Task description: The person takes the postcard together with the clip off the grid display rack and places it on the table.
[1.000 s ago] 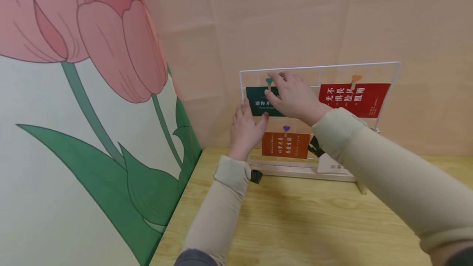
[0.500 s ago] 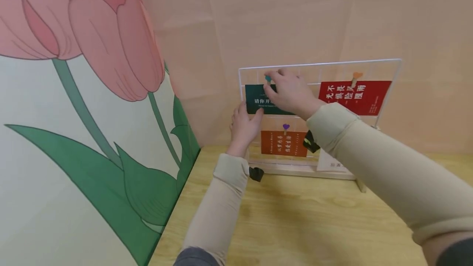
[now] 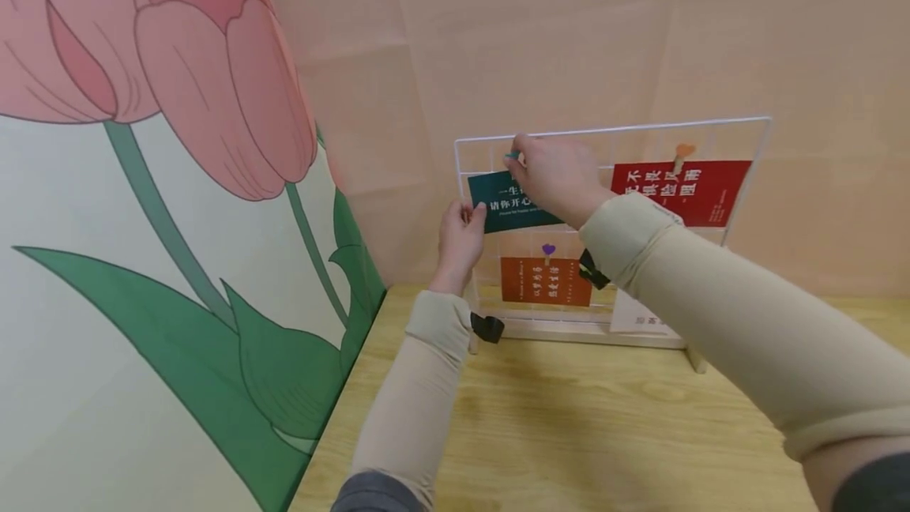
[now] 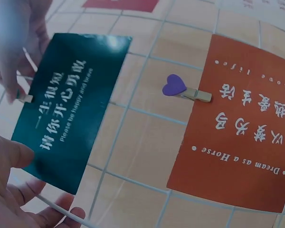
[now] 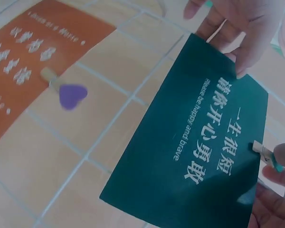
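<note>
Dark green card point(image 3: 506, 201) sits tilted against the upper left of the white wire grid point(image 3: 611, 130), still held at both ends, so it's mid-handling. Your left hand point(image 3: 458, 237) pinches its lower left corner, thumb on the front, fingers behind. Your right hand point(image 3: 554, 176) pinches a small wooden clip point(image 5: 266, 156) with a teal end at the card's top edge; can't tell whether that clip bites the grid wire or only the card. Judged from this, the card is neither squarely hung nor free: it leans, and both hands are on it. Two other cards look done: the orange card point(image 3: 545, 281) hangs lower in the middle on a purple heart clip point(image 3: 548, 249), and the red card point(image 3: 678, 190) hangs upper right on an orange heart clip point(image 3: 683, 152). Your right sleeve covers the card's right end and part of the grid in the head view. A white card point(image 3: 633, 317) near the grid's base is mostly hidden behind your forearm, text unreadable. The grid stands on the wooden tabletop point(image 3: 569, 425) against a peach wall, with a tulip panel point(image 3: 178, 180) left. Black things at both wrists are too small to make out.
</note>
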